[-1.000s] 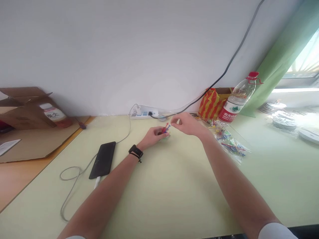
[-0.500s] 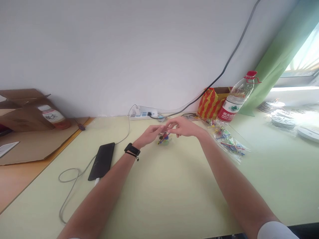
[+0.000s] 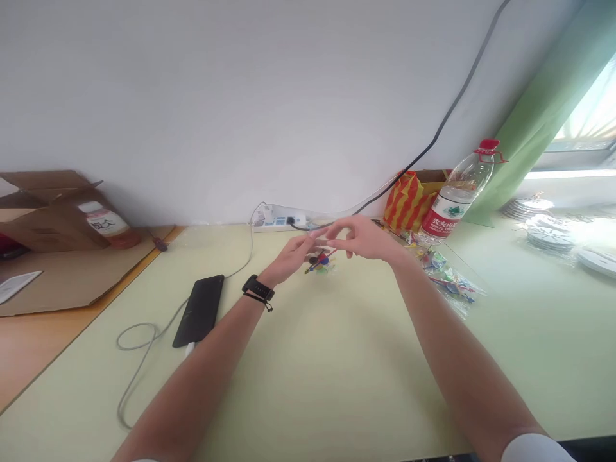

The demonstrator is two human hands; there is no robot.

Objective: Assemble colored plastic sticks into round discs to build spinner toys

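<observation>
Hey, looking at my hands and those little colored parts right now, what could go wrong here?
The colored parts are small and hang below the left hand and right hand, so one might slip out and scatter on the table. The left forearm lies close to the phone and its white plug, and could nudge them. The loose cable might snag on that arm too.

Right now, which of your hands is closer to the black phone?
Left. The left hand is beyond the phone, to its right; the right hand is farther right, past the left hand.
</observation>
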